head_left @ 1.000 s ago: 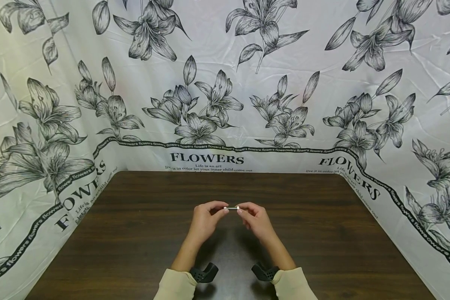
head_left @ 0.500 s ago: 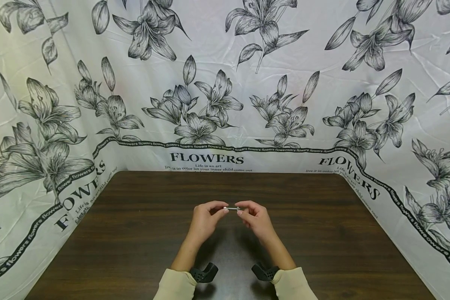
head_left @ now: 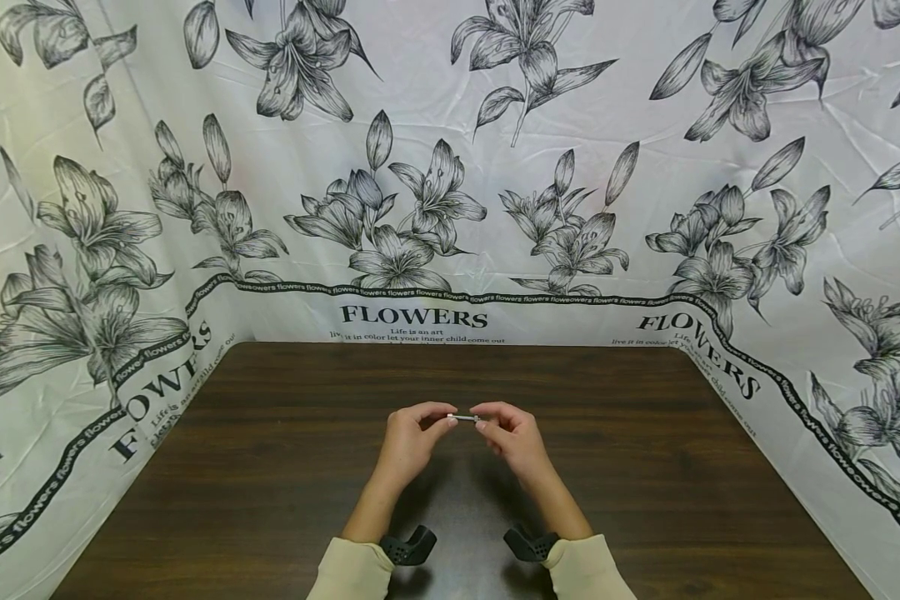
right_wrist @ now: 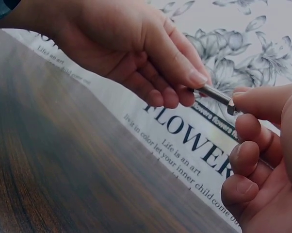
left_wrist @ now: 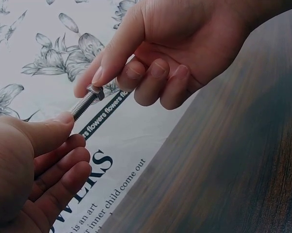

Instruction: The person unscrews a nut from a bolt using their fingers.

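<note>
A silver threaded bolt [head_left: 462, 417] is held level above the table, between the two hands. My left hand [head_left: 408, 437] pinches its left end between thumb and index finger, hiding that end. At the right end is a hexagonal nut [left_wrist: 100, 92], also visible as the nut [right_wrist: 231, 107] in the right wrist view. My right hand [head_left: 513, 437] has its thumb and index fingertips on this nut, the other fingers loosely curled. In the left wrist view the thread of the bolt [left_wrist: 84, 106] shows between the hands.
Under the hands lies a dark brown wood-grain table [head_left: 285, 450]. A white cloth with black flower prints and lettering [head_left: 420, 208] hangs behind and along both sides. Each wrist wears a black camera mount, such as the left mount [head_left: 408, 546].
The nut end has turned a little between my right fingertips, which have shifted slightly. My left hand and the bolt stay in the same place.
</note>
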{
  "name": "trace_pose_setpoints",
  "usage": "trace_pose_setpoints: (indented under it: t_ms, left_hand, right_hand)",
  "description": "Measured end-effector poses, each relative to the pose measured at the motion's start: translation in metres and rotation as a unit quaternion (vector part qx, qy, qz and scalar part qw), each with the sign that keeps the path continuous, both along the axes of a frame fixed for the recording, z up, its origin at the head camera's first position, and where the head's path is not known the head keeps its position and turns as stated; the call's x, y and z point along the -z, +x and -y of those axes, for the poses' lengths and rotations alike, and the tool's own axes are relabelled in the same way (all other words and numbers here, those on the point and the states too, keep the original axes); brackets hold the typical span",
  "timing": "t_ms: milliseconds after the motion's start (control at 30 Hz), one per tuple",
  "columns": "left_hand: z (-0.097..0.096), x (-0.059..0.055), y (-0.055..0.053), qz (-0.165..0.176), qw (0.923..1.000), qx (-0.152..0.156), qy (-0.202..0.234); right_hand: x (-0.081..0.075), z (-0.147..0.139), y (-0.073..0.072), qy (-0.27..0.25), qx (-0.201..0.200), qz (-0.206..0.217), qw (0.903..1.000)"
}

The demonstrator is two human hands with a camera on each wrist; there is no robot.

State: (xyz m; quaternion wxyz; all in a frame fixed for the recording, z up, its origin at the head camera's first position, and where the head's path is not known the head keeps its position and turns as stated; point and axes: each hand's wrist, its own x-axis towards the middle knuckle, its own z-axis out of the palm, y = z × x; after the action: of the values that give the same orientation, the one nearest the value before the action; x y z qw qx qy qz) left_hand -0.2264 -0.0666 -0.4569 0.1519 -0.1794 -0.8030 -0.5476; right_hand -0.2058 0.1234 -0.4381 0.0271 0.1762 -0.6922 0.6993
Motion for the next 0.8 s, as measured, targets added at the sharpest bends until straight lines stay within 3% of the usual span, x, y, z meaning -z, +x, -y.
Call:
trace_pose_setpoints:
  t_ms: [233, 567, 800]
  left_hand:
    - [0.0004, -0.0004, 0.0002, 0.002, 1.0000, 0.001, -0.003]
    - [-0.0007, 0.0004, -0.0004, 0.001, 1.0000, -0.001, 0.004]
    - [-0.0010, 0.0000, -0.0005, -0.002, 1.0000, -0.003, -0.003]
  right_hand:
    - [0.0011, -0.0001, -0.0007, -0.010, 0.005, 0.017, 0.9998]
    - [0.0037, 0.0025, -0.0028, 0.021, 0.031, 0.074, 0.9966]
    - [0.0039, 0.0036, -0.0034, 0.033, 0.020, 0.084, 0.9957]
